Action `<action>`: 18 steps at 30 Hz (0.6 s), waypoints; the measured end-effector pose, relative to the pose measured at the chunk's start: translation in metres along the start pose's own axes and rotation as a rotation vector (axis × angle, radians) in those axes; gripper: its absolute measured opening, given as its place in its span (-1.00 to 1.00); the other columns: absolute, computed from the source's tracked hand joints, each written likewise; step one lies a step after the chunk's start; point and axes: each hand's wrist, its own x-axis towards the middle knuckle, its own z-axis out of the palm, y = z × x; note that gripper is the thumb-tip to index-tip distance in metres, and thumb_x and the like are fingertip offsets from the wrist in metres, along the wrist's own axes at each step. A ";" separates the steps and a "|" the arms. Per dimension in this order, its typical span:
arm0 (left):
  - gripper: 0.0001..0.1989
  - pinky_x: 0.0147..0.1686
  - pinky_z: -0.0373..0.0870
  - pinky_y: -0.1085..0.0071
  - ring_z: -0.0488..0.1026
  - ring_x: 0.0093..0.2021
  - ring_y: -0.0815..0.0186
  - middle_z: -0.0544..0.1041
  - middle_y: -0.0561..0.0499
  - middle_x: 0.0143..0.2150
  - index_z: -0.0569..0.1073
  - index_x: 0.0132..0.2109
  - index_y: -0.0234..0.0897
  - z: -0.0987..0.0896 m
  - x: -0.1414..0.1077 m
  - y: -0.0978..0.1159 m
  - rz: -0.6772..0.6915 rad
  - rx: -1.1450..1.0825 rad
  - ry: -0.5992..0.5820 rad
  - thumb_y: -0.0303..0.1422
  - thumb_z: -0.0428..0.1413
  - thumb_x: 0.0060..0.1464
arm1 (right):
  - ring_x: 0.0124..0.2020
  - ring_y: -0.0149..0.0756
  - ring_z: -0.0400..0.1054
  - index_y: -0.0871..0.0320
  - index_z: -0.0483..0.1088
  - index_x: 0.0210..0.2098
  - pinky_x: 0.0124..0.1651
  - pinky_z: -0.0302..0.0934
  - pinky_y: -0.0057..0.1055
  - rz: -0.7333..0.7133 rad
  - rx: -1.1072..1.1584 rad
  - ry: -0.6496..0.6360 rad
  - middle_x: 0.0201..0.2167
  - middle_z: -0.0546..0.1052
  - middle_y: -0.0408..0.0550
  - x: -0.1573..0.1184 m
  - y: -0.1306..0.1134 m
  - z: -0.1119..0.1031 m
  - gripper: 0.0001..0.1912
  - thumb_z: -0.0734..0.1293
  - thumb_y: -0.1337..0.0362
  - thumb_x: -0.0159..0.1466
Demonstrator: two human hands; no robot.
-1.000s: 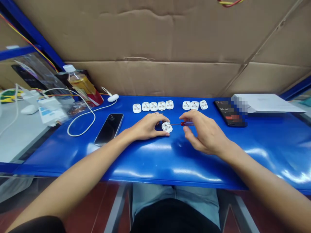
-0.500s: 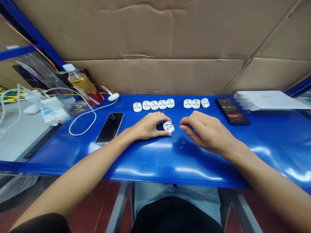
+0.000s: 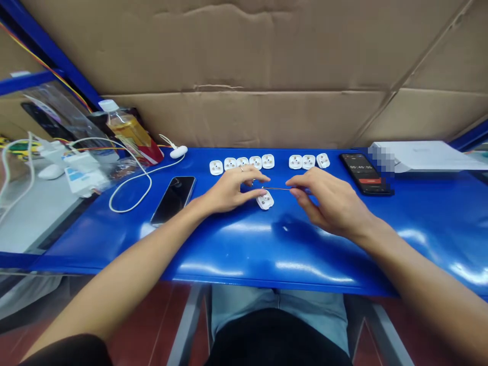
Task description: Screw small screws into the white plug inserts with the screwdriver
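A small white rounded case [image 3: 266, 200] with metal parts inside lies on the blue table, below my hands. My left hand [image 3: 237, 189] is just behind and left of it, thumb and fingers apart, the thumb tip at the case's upper edge. My right hand [image 3: 324, 201] pinches a thin dark rod [image 3: 278, 188], which points left over the case's top edge toward my left fingers. Several similar white cases [image 3: 268, 161] form a row behind my left hand. Another group of three cases [image 3: 296, 162] lies behind my right hand.
A phone [image 3: 174, 200] lies at the left, near a white cable [image 3: 131, 175] and a leaning bottle [image 3: 133, 134]. At the right are a phone showing a timer [image 3: 364, 175] and a white box [image 3: 427, 156]. Cardboard [image 3: 229, 51] stands behind the blue table [image 3: 236, 254].
My left hand has let go of the white case and moved up slightly, its fingers spread. My right hand has lifted the rod's tip from the case's inside to its top edge.
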 end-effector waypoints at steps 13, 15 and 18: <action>-0.75 0.10 0.38 0.07 0.50 0.04 0.06 0.65 -0.12 -0.01 0.68 0.03 -0.18 0.002 0.001 -0.032 -0.051 0.267 0.044 -0.29 0.14 0.37 | -0.18 -0.11 0.55 0.09 0.43 0.05 -0.09 0.45 -0.16 0.047 0.045 0.009 -0.17 0.65 0.03 0.000 0.000 0.001 -0.81 0.24 0.30 0.51; -0.73 0.12 0.37 0.07 0.45 0.07 0.05 0.63 -0.13 0.01 0.67 0.06 -0.20 0.002 0.000 -0.034 -0.062 0.301 0.035 -0.28 0.12 0.38 | -0.20 -0.13 0.54 0.10 0.43 0.04 -0.12 0.44 -0.19 0.036 0.046 0.006 -0.19 0.64 0.03 0.000 -0.001 0.001 -0.82 0.23 0.30 0.51; -0.69 0.16 0.36 0.06 0.43 0.09 0.04 0.61 -0.14 0.04 0.62 0.15 -0.21 0.002 0.000 -0.034 -0.068 0.316 0.035 -0.27 0.10 0.40 | -0.21 -0.14 0.54 0.11 0.42 0.04 -0.14 0.44 -0.21 0.021 0.039 0.014 -0.19 0.63 0.03 0.001 -0.002 0.001 -0.83 0.23 0.31 0.51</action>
